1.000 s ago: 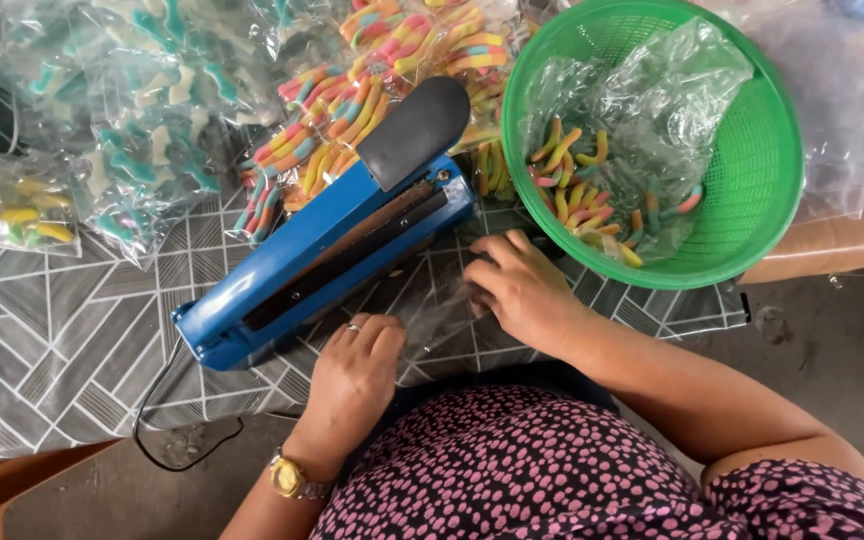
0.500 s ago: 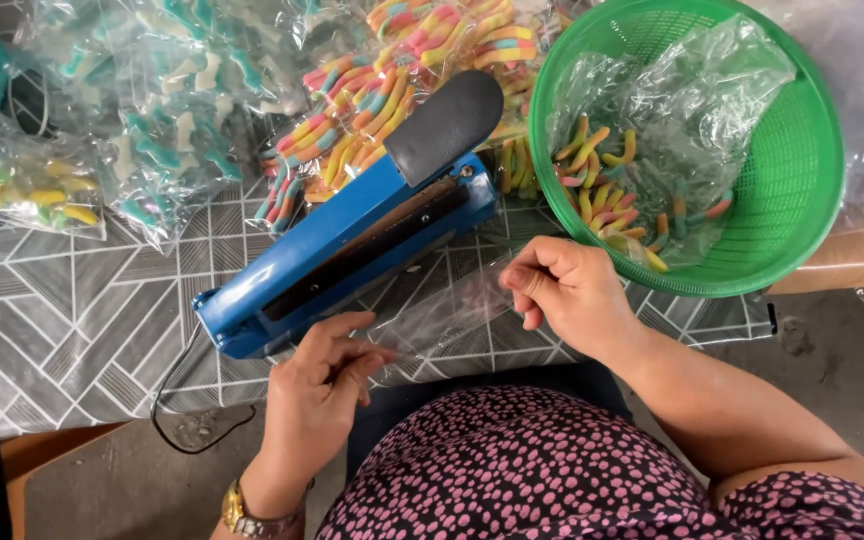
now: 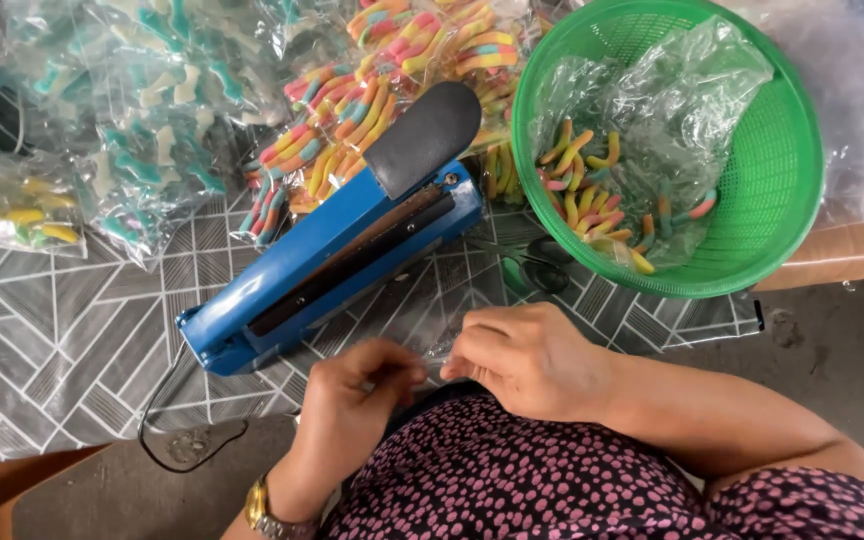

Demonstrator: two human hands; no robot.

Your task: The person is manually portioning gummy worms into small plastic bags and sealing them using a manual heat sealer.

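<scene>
Two hands meet at the near table edge: the left hand (image 3: 357, 385) and right hand (image 3: 522, 355) each pinch one empty clear plastic bag (image 3: 432, 330), thin, see-through and crinkled, stretched between the fingertips. Behind it lies one blue heat sealer (image 3: 332, 250) with a black handle. One green basket (image 3: 752, 150) holds one bag of colourful gummy worms (image 3: 592, 190).
</scene>
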